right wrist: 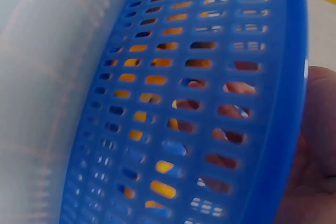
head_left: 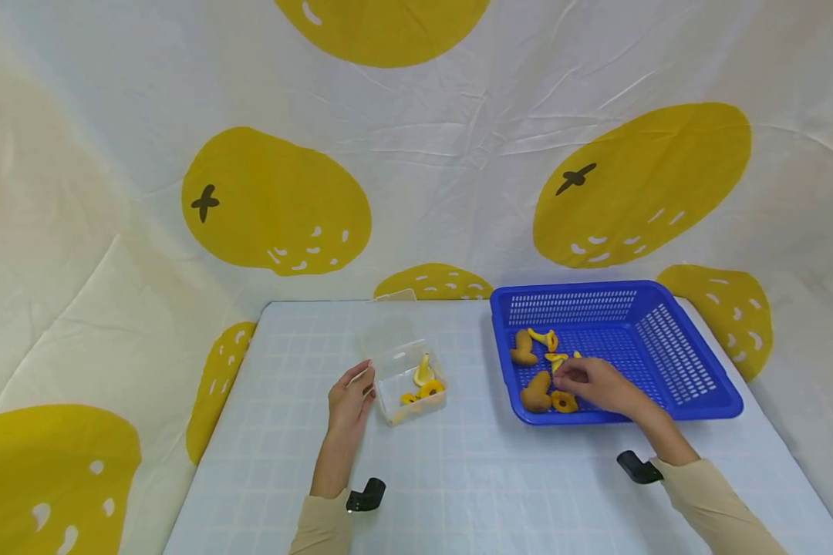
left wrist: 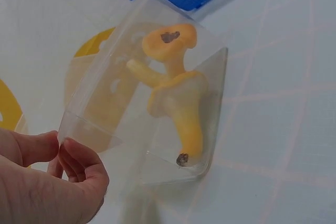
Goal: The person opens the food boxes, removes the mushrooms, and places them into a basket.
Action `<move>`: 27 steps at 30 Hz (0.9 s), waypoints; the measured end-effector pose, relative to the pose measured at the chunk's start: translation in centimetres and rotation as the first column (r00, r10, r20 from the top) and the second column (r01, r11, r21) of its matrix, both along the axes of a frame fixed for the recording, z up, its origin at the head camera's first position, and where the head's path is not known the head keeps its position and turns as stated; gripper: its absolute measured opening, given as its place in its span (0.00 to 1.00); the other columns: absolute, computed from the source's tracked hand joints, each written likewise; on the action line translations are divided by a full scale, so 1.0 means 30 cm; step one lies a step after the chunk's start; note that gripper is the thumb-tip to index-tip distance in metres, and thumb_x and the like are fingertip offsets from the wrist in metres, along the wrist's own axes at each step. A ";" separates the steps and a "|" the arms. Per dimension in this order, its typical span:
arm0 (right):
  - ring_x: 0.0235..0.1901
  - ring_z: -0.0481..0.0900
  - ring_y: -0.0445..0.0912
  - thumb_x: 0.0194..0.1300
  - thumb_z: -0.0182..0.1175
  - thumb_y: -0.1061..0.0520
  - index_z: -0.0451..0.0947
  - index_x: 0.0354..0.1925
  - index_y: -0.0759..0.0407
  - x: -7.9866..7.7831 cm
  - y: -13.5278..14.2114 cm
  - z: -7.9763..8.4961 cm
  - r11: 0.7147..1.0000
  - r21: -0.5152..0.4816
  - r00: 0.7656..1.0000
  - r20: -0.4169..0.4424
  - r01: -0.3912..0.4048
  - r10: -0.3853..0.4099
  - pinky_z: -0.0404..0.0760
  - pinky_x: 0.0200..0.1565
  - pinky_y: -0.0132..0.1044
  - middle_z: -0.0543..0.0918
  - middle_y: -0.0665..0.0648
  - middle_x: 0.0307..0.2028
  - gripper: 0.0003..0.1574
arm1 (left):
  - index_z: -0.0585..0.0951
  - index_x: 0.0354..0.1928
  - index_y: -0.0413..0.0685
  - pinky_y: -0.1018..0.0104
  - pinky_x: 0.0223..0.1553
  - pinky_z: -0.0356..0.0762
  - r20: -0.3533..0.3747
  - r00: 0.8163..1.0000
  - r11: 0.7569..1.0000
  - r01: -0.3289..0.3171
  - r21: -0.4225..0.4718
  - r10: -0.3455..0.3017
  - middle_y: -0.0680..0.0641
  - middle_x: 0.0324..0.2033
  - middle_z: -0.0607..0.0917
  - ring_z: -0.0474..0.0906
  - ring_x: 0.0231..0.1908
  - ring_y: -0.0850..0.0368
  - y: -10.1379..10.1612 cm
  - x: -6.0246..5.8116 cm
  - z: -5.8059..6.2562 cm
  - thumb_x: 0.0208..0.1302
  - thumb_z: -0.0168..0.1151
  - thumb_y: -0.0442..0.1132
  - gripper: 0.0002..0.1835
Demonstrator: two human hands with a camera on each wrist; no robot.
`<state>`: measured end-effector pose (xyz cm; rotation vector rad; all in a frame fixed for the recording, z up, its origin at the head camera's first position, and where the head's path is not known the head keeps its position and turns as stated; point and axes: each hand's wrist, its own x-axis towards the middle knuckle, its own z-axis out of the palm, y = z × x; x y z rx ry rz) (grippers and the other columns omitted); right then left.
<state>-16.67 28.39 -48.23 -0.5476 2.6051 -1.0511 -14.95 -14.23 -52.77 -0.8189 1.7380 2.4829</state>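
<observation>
My left hand [head_left: 350,397] holds the left rim of a clear plastic box [head_left: 389,389], pinched between thumb and fingers. Inside the box lie yellow mushrooms [left wrist: 184,106], one with a dark stem end. Over at the right, my right hand [head_left: 597,384] reaches across the front wall of a blue basket [head_left: 666,412], its fingers bent down beside a yellow mushroom [head_left: 556,360]. Whether the fingertips grip it cannot be made out; the basket wall covers most of them in the right wrist view. Two brown mushrooms [head_left: 536,393] and an orange-yellow mushroom [head_left: 564,401] lie close by.
The box's clear lid [head_left: 389,324] stands open toward the back. Another yellow mushroom [head_left: 544,339] lies in the left part of the basket. Pale checked cloth [head_left: 458,486] covers the table, and a fruit-print curtain [head_left: 444,193] hangs behind.
</observation>
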 end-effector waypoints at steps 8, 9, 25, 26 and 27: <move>0.42 0.83 0.59 0.76 0.59 0.61 0.81 0.48 0.69 -0.015 -0.074 0.039 0.991 -0.130 1.000 -0.019 0.017 -0.019 0.85 0.43 0.34 0.86 0.64 0.41 0.11 | 0.76 0.67 0.36 0.67 0.49 0.78 -0.004 1.000 1.000 -0.007 -0.013 0.007 0.37 0.59 0.79 0.77 0.53 0.49 0.003 0.003 0.005 0.75 0.61 0.35 0.22; 0.42 0.83 0.59 0.76 0.60 0.61 0.81 0.48 0.69 -0.015 -0.086 0.045 0.989 -0.143 0.999 -0.028 0.023 -0.028 0.84 0.43 0.34 0.86 0.64 0.41 0.11 | 0.76 0.67 0.36 0.67 0.49 0.78 -0.004 1.000 1.000 -0.005 -0.017 0.005 0.37 0.59 0.79 0.77 0.53 0.49 0.002 0.004 0.005 0.75 0.61 0.36 0.22; 0.44 0.85 0.52 0.75 0.62 0.58 0.81 0.50 0.65 -0.045 -0.272 0.085 0.964 -0.251 0.991 -0.079 0.083 -0.106 0.79 0.57 0.57 0.86 0.60 0.43 0.11 | 0.76 0.66 0.36 0.66 0.49 0.80 -0.004 1.000 0.998 0.007 -0.055 -0.007 0.36 0.59 0.78 0.79 0.51 0.52 0.002 0.003 -0.004 0.75 0.62 0.36 0.22; 0.44 0.84 0.52 0.75 0.62 0.58 0.81 0.50 0.64 -0.047 -0.285 0.085 0.962 -0.259 0.992 -0.068 0.087 -0.108 0.80 0.57 0.55 0.86 0.60 0.43 0.11 | 0.76 0.66 0.36 0.65 0.50 0.80 -0.005 1.000 0.999 0.006 -0.053 -0.006 0.36 0.59 0.78 0.79 0.51 0.51 0.002 0.003 -0.004 0.75 0.62 0.36 0.22; 0.44 0.84 0.51 0.75 0.62 0.58 0.81 0.50 0.64 -0.048 -0.297 0.086 0.960 -0.265 0.992 -0.066 0.087 -0.108 0.81 0.56 0.52 0.86 0.60 0.43 0.12 | 0.76 0.66 0.36 0.65 0.50 0.80 -0.005 1.000 0.999 0.006 -0.054 -0.006 0.36 0.59 0.78 0.79 0.51 0.51 0.003 0.002 -0.004 0.75 0.62 0.36 0.21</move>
